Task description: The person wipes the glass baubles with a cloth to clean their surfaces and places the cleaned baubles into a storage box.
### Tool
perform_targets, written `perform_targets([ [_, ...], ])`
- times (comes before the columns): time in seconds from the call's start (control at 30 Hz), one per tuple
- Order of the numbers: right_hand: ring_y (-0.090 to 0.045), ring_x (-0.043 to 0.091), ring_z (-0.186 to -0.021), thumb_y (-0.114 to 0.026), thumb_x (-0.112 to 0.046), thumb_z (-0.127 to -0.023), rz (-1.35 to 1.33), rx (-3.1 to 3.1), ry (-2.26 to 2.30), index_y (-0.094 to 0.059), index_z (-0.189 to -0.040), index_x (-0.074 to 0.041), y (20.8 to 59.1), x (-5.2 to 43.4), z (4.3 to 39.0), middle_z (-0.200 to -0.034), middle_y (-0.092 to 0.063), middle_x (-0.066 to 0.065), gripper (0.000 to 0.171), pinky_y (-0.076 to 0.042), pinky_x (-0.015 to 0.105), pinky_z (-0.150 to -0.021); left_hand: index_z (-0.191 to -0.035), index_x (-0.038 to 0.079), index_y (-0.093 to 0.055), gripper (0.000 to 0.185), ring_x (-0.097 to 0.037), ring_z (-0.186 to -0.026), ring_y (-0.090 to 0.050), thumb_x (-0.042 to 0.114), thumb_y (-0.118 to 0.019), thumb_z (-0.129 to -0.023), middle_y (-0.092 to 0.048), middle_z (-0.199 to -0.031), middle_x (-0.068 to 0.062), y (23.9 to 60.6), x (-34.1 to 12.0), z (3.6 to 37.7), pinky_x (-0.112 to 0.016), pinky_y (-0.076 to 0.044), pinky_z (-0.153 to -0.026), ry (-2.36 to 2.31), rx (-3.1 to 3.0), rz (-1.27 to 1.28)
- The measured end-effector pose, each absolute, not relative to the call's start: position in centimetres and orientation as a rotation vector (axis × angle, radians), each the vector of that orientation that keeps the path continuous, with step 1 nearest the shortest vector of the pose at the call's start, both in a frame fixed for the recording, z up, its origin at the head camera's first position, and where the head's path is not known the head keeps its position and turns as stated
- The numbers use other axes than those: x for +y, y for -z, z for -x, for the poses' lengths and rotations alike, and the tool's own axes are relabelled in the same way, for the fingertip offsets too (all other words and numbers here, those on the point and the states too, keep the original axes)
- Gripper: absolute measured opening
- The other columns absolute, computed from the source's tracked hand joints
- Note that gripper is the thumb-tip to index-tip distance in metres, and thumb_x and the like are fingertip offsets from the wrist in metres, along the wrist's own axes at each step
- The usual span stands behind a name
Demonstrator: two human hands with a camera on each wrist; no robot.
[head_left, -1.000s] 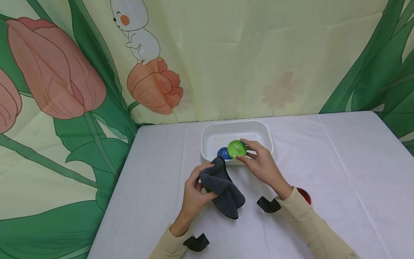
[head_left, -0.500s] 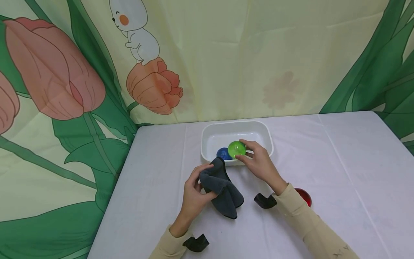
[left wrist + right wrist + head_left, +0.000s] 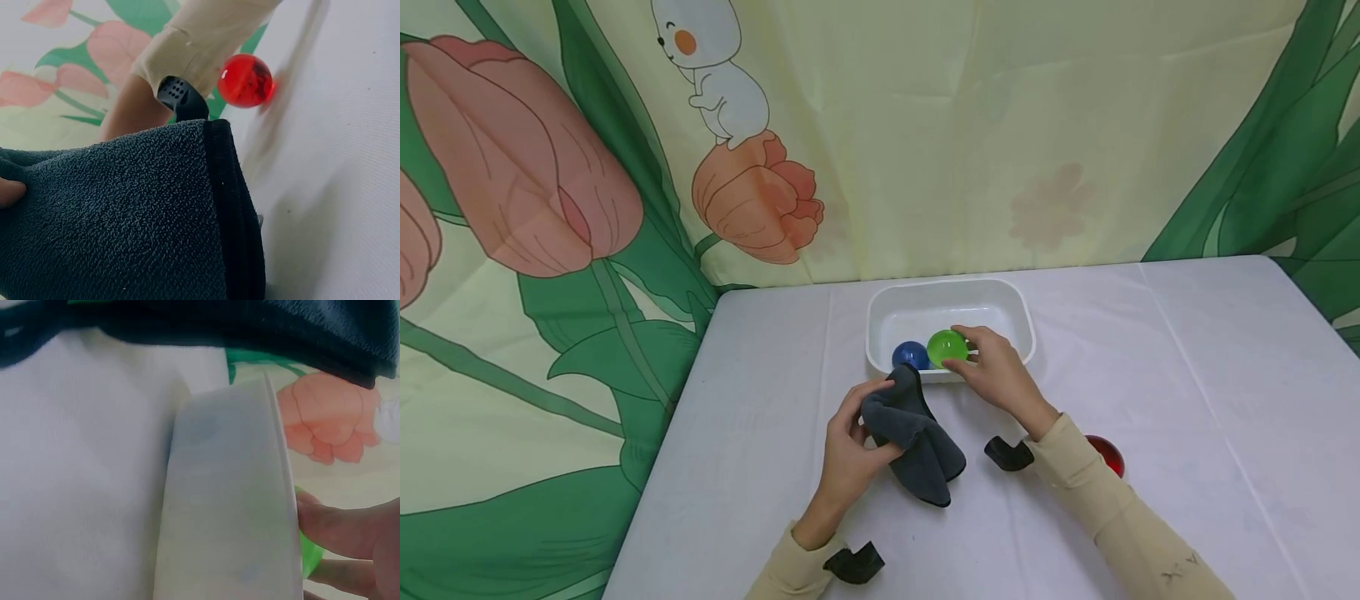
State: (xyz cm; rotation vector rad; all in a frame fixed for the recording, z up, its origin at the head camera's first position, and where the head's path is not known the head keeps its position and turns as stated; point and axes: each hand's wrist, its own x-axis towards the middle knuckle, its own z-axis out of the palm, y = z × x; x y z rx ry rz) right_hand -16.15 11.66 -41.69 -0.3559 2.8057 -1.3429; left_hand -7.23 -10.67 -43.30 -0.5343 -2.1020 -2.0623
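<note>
My right hand (image 3: pixel 992 367) grips a translucent green ball (image 3: pixel 947 347) just over the near rim of a white tub (image 3: pixel 951 290). A blue ball (image 3: pixel 910 354) lies in the tub's near left corner beside it. My left hand (image 3: pixel 850 437) holds a bunched dark grey cloth (image 3: pixel 917 437) on the table, just in front of the tub. The cloth (image 3: pixel 119 219) fills the left wrist view, where a red ball (image 3: pixel 245 80) shows beyond it. In the right wrist view the tub's white wall (image 3: pixel 231 506) fills the middle, with my fingers (image 3: pixel 340 528) on the green ball behind it.
A red ball (image 3: pixel 1105 454) lies on the white tablecloth (image 3: pixel 1187 375) right of my right forearm. A flower-printed backdrop (image 3: pixel 625 167) hangs behind the table and down its left side. The table's left edge runs near my left arm.
My right hand has lowered the green ball slightly toward the tub. The blue ball now shows further left in the tub. The left hand and cloth have stayed put.
</note>
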Motion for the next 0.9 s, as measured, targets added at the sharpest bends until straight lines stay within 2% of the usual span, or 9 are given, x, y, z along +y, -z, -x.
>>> perform_targets([
  [0.13, -0.068, 0.038, -0.103, -0.076, -0.015, -0.088, 0.367, 2.822, 1.263, -0.055, -0.134, 0.009, 41.6, 11.5, 16.5, -0.125, -0.061, 0.029, 0.056, -0.059, 0.044, -0.085, -0.132, 0.001, -0.057, 0.066, -0.021, -0.121, -0.054, -0.016, -0.075, -0.072, -0.053, -0.135, -0.019, 43.4, -10.7, 7.2, -0.025, -0.052, -0.099, 2.058, -2.094, 0.542],
  [0.3, -0.068, 0.038, -0.099, -0.075, -0.017, -0.089, 0.37, 2.826, 1.176, -0.056, -0.132, 0.011, 41.1, 11.4, 16.8, -0.122, -0.062, 0.03, 0.054, -0.058, 0.045, -0.082, -0.133, 0.004, -0.057, 0.066, -0.02, -0.123, -0.054, -0.014, -0.076, -0.073, -0.053, -0.136, -0.016, 43.5, -10.6, 7.2, -0.025, -0.052, -0.098, 2.064, -2.116, 0.535],
  [0.9, -0.066, 0.033, -0.096, -0.072, -0.023, -0.091, 0.288, 2.759, 1.024, -0.057, -0.13, 0.009, 41.3, 11.2, 18.2, -0.116, -0.066, 0.026, 0.053, -0.057, 0.045, -0.083, -0.133, 0.003, -0.057, 0.064, -0.022, -0.122, -0.053, -0.013, -0.077, -0.074, -0.054, -0.135, -0.017, 43.6, -10.7, 7.5, -0.026, -0.052, -0.099, 2.021, -2.137, 0.571],
])
